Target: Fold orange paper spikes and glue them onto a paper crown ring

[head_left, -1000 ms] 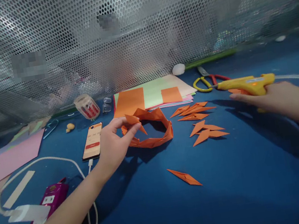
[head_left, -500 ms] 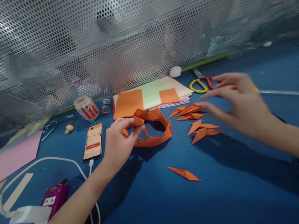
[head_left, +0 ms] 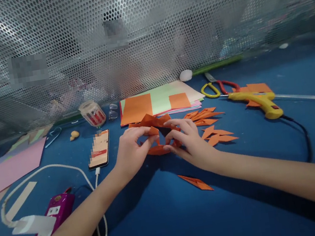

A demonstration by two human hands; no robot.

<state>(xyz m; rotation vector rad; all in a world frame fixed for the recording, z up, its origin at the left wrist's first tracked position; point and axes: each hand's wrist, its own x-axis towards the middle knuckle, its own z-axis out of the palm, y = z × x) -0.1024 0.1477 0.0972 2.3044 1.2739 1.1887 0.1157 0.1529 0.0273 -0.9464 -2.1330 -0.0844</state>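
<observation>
Here, one orange paper ring point(head_left: 158, 121), built of folded pieces, sits on the blue worktop point(head_left: 248, 203) at the middle of the scene, between two hands. The left hand point(head_left: 131, 152) has its grip clamped on the ring's left side, thumb and fingertips pinched together on a folded point. The right hand point(head_left: 191, 142) has its grip closed on the ring's right side, fingers curled over the rim and the thumb below.

Just right of the ring lie two clusters of loose folded orange pieces point(head_left: 218, 137); they overlap, so an exact count cannot be told. One more single folded piece point(head_left: 196, 182) lies apart on the near side, under the right forearm.

Beyond the ring is one stack of coloured paper sheets point(head_left: 160, 97) with two orange sheets on top. Far right lie one yellow glue gun point(head_left: 255, 100) and one pair of scissors point(head_left: 215, 88), close together. Left of the ring is one phone point(head_left: 100, 149), plugged into a white cable point(head_left: 49, 169), and nearer left one magenta power strip point(head_left: 53, 214). One perforated metal screen point(head_left: 143, 28) closes off the far edge.
</observation>
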